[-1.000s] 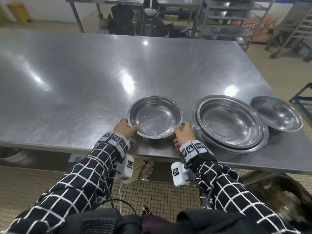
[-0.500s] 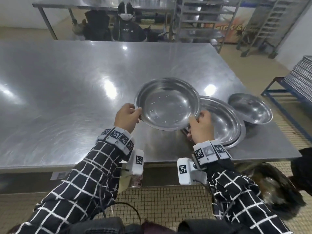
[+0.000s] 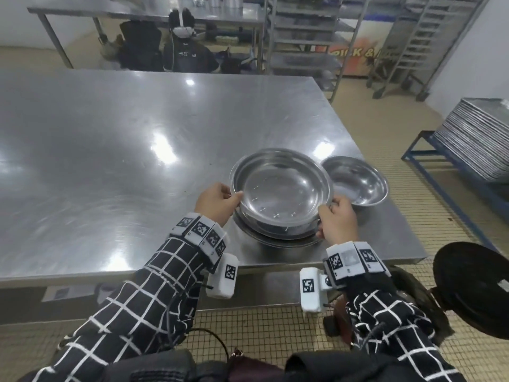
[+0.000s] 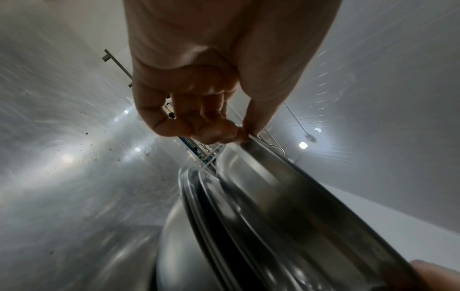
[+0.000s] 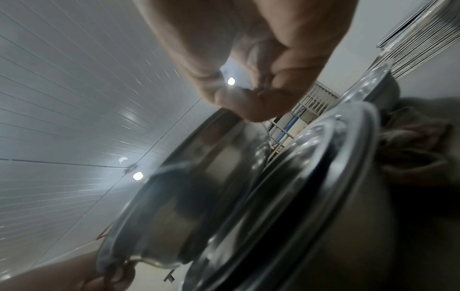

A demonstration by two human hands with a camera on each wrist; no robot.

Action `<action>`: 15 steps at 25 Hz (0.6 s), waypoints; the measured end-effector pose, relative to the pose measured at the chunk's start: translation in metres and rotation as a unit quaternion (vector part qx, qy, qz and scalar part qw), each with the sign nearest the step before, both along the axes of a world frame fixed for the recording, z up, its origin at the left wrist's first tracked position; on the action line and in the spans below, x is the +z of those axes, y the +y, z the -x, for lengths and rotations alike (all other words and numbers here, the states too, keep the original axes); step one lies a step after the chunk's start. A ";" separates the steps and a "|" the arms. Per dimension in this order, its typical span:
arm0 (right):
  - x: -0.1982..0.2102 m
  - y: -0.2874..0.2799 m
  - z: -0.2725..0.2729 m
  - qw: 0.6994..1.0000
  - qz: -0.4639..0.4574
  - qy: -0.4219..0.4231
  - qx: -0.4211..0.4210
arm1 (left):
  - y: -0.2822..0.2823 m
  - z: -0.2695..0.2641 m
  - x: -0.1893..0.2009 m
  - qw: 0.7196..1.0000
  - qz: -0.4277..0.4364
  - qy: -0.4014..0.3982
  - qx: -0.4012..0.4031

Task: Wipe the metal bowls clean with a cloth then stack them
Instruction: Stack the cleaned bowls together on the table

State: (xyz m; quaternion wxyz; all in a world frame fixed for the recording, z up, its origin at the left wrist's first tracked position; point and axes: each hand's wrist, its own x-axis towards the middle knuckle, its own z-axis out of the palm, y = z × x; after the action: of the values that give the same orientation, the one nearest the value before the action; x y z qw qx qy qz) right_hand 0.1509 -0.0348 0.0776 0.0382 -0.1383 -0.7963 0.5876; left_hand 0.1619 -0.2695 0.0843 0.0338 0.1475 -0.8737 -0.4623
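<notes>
Both hands hold a shallow metal bowl (image 3: 281,188) by its rim, directly over the stack of larger bowls (image 3: 278,238) near the table's front right corner. My left hand (image 3: 217,202) pinches the left rim, thumb on top; in the left wrist view the left hand (image 4: 239,130) nips the held bowl's (image 4: 293,189) edge. My right hand (image 3: 336,219) grips the right rim, and in the right wrist view its thumb (image 5: 251,106) presses the bowl's (image 5: 199,177) edge. A small gap shows between the held bowl and the stack's rims (image 5: 323,177). No cloth is in view.
A smaller metal bowl (image 3: 355,183) sits on the steel table (image 3: 110,161) just right of the stack, close to the table's right edge. A black round stool (image 3: 473,285) stands by my right arm. Stacked trays (image 3: 476,144) lie on a blue rack at right.
Both hands lifted the bowl off the table and carried it to the right. It now hangs over the stack of larger bowls instead of lying left of it.
</notes>
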 end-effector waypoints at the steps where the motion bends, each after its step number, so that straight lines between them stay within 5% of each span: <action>1: -0.007 0.009 0.003 1.000 0.000 -0.007 0.009 | 0.009 0.000 -0.002 1.000 0.007 -0.008 0.008; 7: -0.030 0.039 0.018 0.995 -0.047 -0.039 0.081 | 0.043 -0.009 -0.011 0.991 0.114 -0.025 0.063; 15: -0.023 0.038 0.029 0.979 -0.155 -0.057 0.115 | 0.055 -0.010 -0.015 0.984 0.149 -0.031 0.094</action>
State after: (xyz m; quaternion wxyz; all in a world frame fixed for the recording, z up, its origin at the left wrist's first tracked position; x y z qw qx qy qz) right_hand 0.1214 0.0036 0.0541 -0.0544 -0.0717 -0.8894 0.4482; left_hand 0.1716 -0.2149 0.0697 0.0716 0.2367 -0.9158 -0.3165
